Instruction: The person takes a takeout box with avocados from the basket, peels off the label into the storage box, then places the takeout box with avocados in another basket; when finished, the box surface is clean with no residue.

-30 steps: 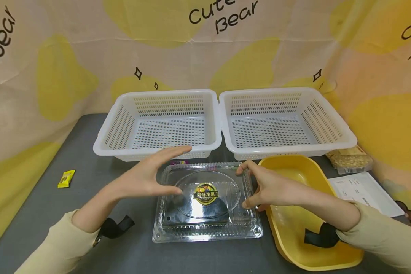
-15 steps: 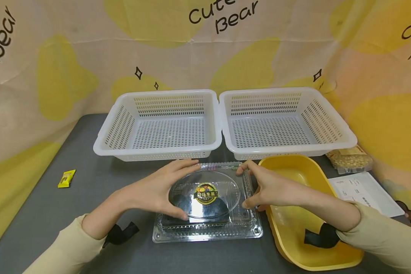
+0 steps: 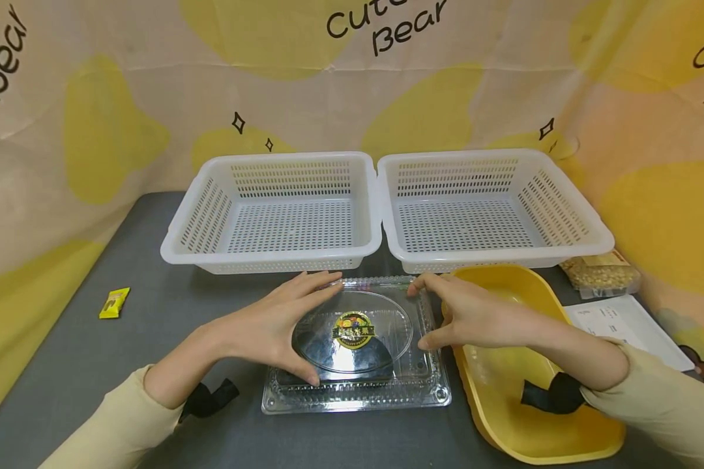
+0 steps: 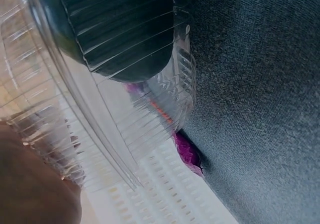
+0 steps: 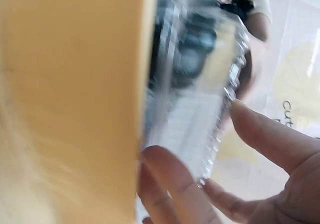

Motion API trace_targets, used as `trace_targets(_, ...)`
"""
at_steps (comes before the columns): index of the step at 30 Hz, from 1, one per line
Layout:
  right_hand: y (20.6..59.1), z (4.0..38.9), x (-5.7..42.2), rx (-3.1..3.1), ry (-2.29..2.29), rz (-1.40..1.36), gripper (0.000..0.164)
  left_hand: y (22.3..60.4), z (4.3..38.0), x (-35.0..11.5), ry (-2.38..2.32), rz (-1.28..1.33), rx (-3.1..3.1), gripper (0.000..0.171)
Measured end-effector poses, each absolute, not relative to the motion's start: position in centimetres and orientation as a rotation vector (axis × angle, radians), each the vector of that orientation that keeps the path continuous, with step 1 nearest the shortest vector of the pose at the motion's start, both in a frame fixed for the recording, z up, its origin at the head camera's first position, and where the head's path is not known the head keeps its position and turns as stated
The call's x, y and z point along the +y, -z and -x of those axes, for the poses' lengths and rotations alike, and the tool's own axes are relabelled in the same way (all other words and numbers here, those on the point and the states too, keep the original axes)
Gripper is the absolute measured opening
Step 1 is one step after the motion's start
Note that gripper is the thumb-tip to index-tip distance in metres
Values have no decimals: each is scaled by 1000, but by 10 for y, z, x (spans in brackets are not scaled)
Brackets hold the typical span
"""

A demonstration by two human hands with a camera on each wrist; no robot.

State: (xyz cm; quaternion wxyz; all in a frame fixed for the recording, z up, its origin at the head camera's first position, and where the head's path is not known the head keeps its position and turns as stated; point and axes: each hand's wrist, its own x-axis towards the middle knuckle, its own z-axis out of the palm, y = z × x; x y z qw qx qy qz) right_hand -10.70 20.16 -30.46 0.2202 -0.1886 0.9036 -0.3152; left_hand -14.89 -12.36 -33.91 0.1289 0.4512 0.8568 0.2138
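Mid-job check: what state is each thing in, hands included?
clear box: flat, label up, latching unclear
left hand: fingers spread over box's left side
right hand: fingers bent at box's right edge
left white basket: upright, nothing visible inside
right white basket: upright, nothing visible inside
yellow bin: upright, nothing visible inside
yellow packet: lying flat, seal unclear
grain bag: lying flat, seal unclear
purple packet: partly hidden, seal unclear

2 white perforated rectangular plastic baskets point(image 3: 270, 256) point(image 3: 498, 255), 1 clear rectangular plastic box point(image 3: 381, 358), 1 round black-and-gold sticker point(image 3: 354, 330), 1 yellow rounded plastic basin point(image 3: 507, 381), 1 small yellow packet point(image 3: 114, 303), 1 clear bag of tan grains point(image 3: 601, 275), 1 white printed sheet point(image 3: 633, 329), at least 1 shiny purple wrapper point(image 4: 187, 154), 2 hands point(image 3: 266, 332) point(image 3: 478, 316), 2 black straps point(image 3: 211, 398) point(image 3: 554, 393)
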Motion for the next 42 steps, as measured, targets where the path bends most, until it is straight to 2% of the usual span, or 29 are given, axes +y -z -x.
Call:
trace_targets(3,296,110,204,2558,769,586,60,338,148,-123,-616,-1315,2492,128)
trace_targets(4,293,112,204,2576,754,618,62,338,148,-123,-613,-1316,2493,128)
trace_targets(10,282,122,195,2672,714,708,39,338,148,-123,-600,-1322,2496,127)
trace_targets(11,281,125,192,2675,715,712,30,338,148,-122,-601,-1320,2495,127)
trace_targets(14,278,133,182,2653,746,735,24,337,148,-122,-611,-1309,2486,126)
trace_targets(27,272,157,128,2516,854,828,21,338,148,-123,-621,-1310,2460,126)
trace_targets(36,280,167,115,2302,936,830,17,339,150,-122,-621,-1324,2466,124)
trace_targets(42,283,169,114,2240,879,830,21,340,151,-122,-644,-1336,2463,119)
